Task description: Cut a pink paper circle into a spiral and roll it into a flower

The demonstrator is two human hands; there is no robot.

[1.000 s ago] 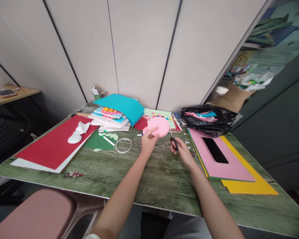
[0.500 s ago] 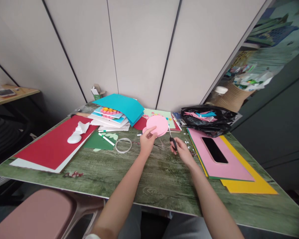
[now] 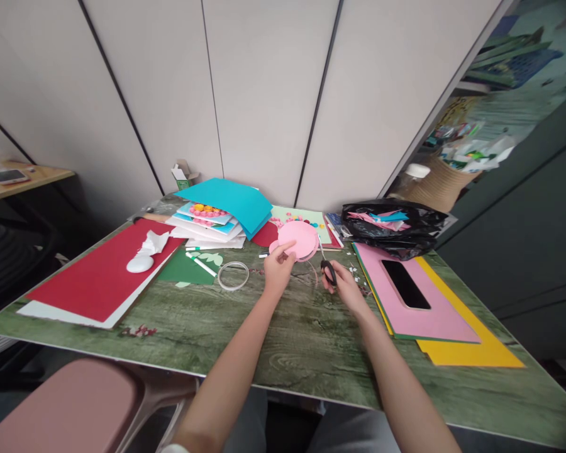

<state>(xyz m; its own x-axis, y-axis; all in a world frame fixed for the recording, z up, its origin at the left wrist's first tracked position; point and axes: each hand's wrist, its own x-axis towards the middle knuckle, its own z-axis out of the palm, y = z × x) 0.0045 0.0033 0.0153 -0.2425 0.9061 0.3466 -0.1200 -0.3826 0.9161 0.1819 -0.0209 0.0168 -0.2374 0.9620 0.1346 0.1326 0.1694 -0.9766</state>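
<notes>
My left hand (image 3: 279, 267) pinches a round piece of pink paper (image 3: 298, 239) by its lower left edge, above the table. A thin pink strip curls loose along the disc's lower right rim. In my right hand (image 3: 343, 284) are scissors (image 3: 329, 272) with black handles, fingers closed round the loops. The blades point up and touch the right edge of the paper; how far apart they are is too small to tell. Beyond the disc lies a pale green sheet (image 3: 329, 231) with small coloured dots. Left of my left hand is a roll of tape (image 3: 233, 276).
Red paper (image 3: 99, 270) with a white lump (image 3: 139, 263) lies left. Turquoise sheets (image 3: 226, 200) top a stack at the back. A black bag (image 3: 391, 236) holds scraps. A phone (image 3: 405, 284) rests on pink paper (image 3: 446, 321) at right. A pink chair (image 3: 70, 409) stands in front.
A thin pink strip has come away along the disc's lower right edge and now hangs toward the scissors. Both hands have stayed nearly in place.
</notes>
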